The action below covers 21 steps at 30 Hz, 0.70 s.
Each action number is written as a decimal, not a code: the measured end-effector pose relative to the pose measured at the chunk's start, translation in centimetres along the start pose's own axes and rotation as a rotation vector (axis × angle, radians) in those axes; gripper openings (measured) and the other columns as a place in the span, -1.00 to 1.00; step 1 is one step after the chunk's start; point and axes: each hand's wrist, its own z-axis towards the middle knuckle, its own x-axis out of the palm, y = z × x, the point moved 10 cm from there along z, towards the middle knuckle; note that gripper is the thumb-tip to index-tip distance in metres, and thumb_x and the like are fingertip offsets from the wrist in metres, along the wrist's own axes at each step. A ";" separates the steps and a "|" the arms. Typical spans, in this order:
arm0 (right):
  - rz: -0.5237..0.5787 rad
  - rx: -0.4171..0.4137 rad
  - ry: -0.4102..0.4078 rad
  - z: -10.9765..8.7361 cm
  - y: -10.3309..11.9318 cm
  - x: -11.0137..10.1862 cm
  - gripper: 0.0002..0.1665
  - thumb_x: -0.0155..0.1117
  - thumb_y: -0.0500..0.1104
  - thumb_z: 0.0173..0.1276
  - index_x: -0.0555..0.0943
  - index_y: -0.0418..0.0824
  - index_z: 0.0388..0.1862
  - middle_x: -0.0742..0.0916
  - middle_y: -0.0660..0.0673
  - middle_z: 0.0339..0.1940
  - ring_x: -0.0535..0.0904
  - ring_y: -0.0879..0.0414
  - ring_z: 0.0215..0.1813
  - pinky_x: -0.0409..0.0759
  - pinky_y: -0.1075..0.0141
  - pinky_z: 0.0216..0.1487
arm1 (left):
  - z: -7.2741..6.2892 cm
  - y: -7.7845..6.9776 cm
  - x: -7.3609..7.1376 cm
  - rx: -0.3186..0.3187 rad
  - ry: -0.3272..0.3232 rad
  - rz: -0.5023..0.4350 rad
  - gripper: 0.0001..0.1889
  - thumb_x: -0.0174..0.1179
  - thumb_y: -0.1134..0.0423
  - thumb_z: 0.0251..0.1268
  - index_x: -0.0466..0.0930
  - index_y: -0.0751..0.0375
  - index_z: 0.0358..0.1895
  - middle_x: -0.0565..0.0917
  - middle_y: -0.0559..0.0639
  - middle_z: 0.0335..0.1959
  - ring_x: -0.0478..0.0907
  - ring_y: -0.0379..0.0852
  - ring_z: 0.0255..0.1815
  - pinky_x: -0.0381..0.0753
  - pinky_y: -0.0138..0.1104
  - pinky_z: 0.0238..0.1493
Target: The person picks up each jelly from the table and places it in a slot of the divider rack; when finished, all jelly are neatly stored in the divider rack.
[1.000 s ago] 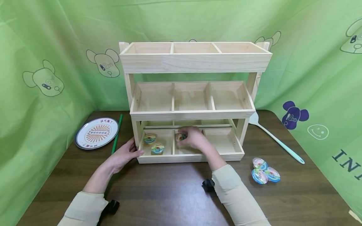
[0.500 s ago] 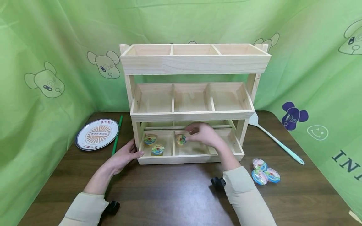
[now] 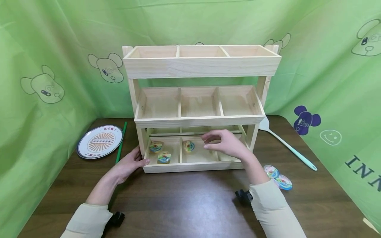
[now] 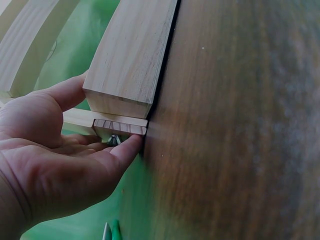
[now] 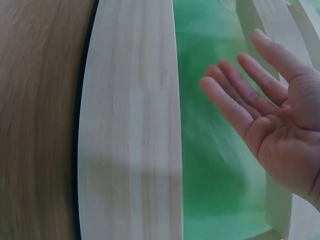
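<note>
A three-tier wooden rack stands on the table, each tier split into compartments. My left hand grips its lower left corner, the thumb at the front and the fingers around the upright's foot, as the left wrist view shows. On the bottom tier, two jelly cups, a rear one and a front one, lie in the left compartment. One jelly cup sits in the middle compartment. My right hand hovers to its right, over the bottom tier, fingers spread and holding nothing; the right wrist view shows its bare palm.
Pink-lidded jelly cups lie on the table at right, partly behind my right forearm. A pale spatula lies beyond them. Left of the rack are a round plate and a green stick. Green cloth hangs behind.
My right hand has let go of the jelly cup in the middle compartment and moved right, away from it. My left hand keeps its place on the rack.
</note>
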 end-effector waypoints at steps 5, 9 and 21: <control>0.007 0.011 -0.012 -1.2 -0.4 -1.0 -0.61 0.49 -0.16 0.30 0.71 -0.24 0.08 0.78 -0.17 -0.02 0.68 0.02 0.08 0.50 -0.15 0.21 | 0.0 -0.2 0.1 0.003 0.010 0.004 -0.08 0.12 0.37 0.50 -0.42 0.39 0.61 -0.26 0.40 0.62 -0.29 0.29 0.61 -0.10 0.10 0.51; -0.002 0.019 -0.033 -2.3 -1.0 -1.8 -0.61 0.50 -0.16 0.29 0.71 -0.26 0.06 0.78 -0.18 -0.02 0.69 0.02 0.06 0.52 -0.13 0.19 | 0.0 -0.4 0.2 0.011 0.016 -0.007 -0.08 0.11 0.38 0.50 -0.43 0.39 0.60 -0.26 0.41 0.62 -0.29 0.30 0.61 -0.11 0.11 0.52; 0.004 0.065 -0.063 -6.0 -3.1 -4.6 -0.61 0.49 -0.12 0.31 0.70 -0.21 0.09 0.75 -0.18 0.03 0.67 0.03 0.09 0.62 0.18 0.07 | 0.2 0.1 0.0 0.001 0.016 -0.004 -0.07 0.11 0.37 0.51 -0.44 0.38 0.60 -0.26 0.40 0.62 -0.29 0.30 0.61 -0.11 0.11 0.51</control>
